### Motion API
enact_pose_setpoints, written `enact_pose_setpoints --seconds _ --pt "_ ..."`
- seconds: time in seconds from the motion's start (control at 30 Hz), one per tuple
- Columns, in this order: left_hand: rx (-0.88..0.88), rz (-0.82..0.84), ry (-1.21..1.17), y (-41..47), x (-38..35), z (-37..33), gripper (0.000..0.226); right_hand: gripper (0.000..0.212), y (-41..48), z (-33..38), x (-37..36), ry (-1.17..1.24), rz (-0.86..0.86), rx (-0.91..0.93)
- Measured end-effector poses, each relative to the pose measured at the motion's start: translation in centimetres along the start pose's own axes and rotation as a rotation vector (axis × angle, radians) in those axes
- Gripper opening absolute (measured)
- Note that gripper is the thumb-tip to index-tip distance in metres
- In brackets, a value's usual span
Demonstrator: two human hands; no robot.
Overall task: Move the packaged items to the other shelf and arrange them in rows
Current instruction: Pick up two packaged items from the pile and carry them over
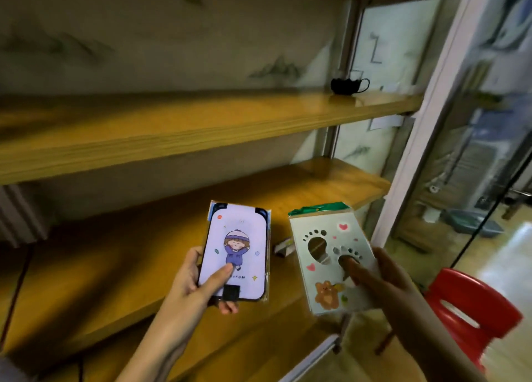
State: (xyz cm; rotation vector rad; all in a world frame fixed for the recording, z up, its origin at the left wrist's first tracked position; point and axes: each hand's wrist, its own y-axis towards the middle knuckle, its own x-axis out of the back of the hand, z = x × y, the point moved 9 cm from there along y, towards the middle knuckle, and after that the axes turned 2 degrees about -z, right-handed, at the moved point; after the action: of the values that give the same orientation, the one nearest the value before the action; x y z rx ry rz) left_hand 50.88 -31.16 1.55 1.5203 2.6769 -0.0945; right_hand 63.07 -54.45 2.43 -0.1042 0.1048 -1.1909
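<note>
Two bare hands reach forward from the bottom of the view, each holding one flat packaged item up in front of wooden shelving. The left hand (193,283) is closed around the lower left corner of a lilac cartoon-girl package (236,250), thumb pressed across its front and fingertips curling out from beneath its bottom edge; the package stands nearly upright and extends above the hand. The right hand (383,281) grips the lower right side of a pale footprint card package (326,255), thumb lying over one footprint cut-out, fingers hidden behind it; this package tilts slightly to the left and has a green header strip at its top. The two packages are side by side, close but not touching, both held in the air above the front edge of the lower shelf (115,260). A small box (283,248), partly hidden, rests on that shelf between the packages. To the right, low down, is a red plastic chair (472,309). Farther back, the upper shelf (172,122) carries a dark cup-shaped object (347,85) near its far right corner.
</note>
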Motion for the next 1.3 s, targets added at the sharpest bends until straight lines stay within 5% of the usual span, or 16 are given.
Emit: enact_pose_setpoints --seconds 0.27,0.43,0.97,1.2,1.3 --pt "0.047 -0.033 -0.021 8.0 -5.7 1.1 0.036 0.042 9.5 0.1 4.9 -0.005 -0.002 -0.015" --pt "0.061 -0.122 -0.016 11.2 -7.5 1.9 0.031 0.034 15.7 -0.6 7.1 -0.003 0.031 -0.05" --pt "0.076 -0.674 0.001 19.2 -14.1 5.3 0.018 0.027 34.8 0.3 10.8 -0.21 0.351 -0.088" --pt "0.277 -0.754 0.352 21.0 -11.0 7.8 0.047 0.019 37.2 -0.7 9.5 -0.163 0.461 -0.098" --pt "0.348 -0.811 0.705 21.1 -10.3 7.5 0.053 0.028 38.1 -0.9 8.9 -0.198 0.463 -0.073"
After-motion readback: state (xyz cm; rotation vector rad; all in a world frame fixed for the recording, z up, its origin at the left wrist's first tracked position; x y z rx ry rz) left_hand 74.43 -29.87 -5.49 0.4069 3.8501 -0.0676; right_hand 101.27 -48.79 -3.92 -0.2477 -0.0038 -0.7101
